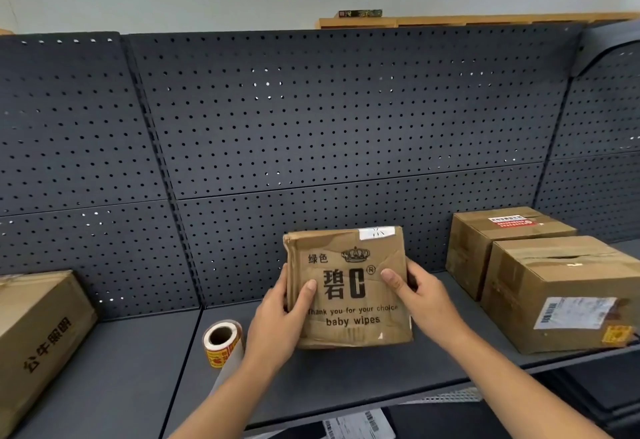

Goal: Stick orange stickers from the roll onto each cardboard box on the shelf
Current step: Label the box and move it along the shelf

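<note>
Both hands (pixel 349 303) grip the baby-wipes box (pixel 349 286) between them.

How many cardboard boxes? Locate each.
4: left box far left; baby wipes box centre, in left hand and right hand; front box, back box at right. More possibly hidden.

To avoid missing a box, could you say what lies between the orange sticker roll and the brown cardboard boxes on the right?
Head view: a creased brown cardboard baby-wipes box, held by the left hand and right hand.
</note>
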Demonstrator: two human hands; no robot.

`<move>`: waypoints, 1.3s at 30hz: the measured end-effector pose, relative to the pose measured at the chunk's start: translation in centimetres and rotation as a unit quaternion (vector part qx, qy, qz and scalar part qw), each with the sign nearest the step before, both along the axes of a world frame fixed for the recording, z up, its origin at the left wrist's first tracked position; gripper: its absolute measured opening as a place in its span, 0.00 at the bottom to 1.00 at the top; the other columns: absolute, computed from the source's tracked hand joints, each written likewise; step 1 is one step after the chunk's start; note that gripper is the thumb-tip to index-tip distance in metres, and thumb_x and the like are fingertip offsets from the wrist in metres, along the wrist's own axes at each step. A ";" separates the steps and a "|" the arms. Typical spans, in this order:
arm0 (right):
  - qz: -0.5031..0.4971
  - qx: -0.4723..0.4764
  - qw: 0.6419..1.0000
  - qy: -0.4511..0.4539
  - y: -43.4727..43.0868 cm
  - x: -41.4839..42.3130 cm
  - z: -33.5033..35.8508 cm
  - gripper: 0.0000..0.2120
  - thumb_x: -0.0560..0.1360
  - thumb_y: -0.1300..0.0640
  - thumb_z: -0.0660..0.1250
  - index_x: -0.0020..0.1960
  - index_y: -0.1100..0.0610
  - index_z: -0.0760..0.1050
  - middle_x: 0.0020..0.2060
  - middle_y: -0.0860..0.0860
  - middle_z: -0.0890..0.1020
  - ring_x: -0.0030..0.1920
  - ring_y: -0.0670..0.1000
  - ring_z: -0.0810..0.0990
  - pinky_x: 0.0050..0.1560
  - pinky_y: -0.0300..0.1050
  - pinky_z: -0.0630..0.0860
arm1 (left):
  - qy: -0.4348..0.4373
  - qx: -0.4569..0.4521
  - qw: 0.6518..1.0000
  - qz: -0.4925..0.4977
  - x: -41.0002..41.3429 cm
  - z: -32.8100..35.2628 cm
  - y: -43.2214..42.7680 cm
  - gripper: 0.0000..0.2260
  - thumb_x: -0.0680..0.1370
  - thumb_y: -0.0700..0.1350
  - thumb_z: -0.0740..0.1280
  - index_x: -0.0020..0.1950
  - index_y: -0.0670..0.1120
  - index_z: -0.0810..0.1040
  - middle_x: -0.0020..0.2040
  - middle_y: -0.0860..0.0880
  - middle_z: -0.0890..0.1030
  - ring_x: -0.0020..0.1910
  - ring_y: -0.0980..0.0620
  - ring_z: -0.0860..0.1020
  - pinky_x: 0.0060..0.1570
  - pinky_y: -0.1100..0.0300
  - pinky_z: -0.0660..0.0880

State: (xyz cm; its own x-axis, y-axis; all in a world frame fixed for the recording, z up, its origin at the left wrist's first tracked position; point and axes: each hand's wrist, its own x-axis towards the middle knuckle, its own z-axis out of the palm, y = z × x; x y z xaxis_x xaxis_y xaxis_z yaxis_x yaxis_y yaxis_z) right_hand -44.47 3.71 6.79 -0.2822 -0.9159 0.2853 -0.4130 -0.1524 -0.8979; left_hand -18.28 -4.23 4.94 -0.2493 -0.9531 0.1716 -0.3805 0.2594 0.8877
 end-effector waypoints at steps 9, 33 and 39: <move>-0.074 0.127 0.984 0.099 -1.9 0.2 4.8 0.24 0.77 0.28 0.61 0.50 0.46 0.83 0.44 0.43 0.88 0.46 0.46 0.86 0.50 0.52 0.84 | -0.064 0.107 0.992 -0.023 1.3 4.8 -1.4 0.25 0.72 0.77 0.62 0.58 0.62 0.81 0.48 0.60 0.87 0.49 0.56 0.86 0.54 0.49 0.83; -0.079 0.123 0.989 0.024 -4.6 1.8 4.9 0.23 0.87 0.48 0.57 0.78 0.55 0.67 0.69 0.50 0.77 0.68 0.52 0.75 0.67 0.49 0.71 | 0.003 0.215 0.976 -0.011 1.5 5.1 -5.6 0.25 0.80 0.68 0.62 0.61 0.49 0.81 0.54 0.46 0.86 0.53 0.46 0.84 0.54 0.49 0.83; -0.101 0.030 0.982 0.159 -3.6 2.9 5.4 0.17 0.84 0.54 0.62 0.71 0.52 0.73 0.63 0.47 0.75 0.71 0.53 0.70 0.67 0.51 0.71 | -0.179 0.025 0.982 0.051 5.8 1.2 -5.0 0.17 0.84 0.55 0.62 0.65 0.46 0.80 0.59 0.44 0.82 0.58 0.44 0.81 0.57 0.50 0.78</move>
State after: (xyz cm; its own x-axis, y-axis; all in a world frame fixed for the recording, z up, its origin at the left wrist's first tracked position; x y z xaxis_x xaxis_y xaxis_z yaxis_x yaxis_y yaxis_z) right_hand -41.57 0.16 12.20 -0.3647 -0.8684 0.3360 -0.6896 0.0094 -0.7242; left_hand -12.45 -9.28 6.11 -0.1869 -0.9815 0.0423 -0.6920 0.1622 0.7034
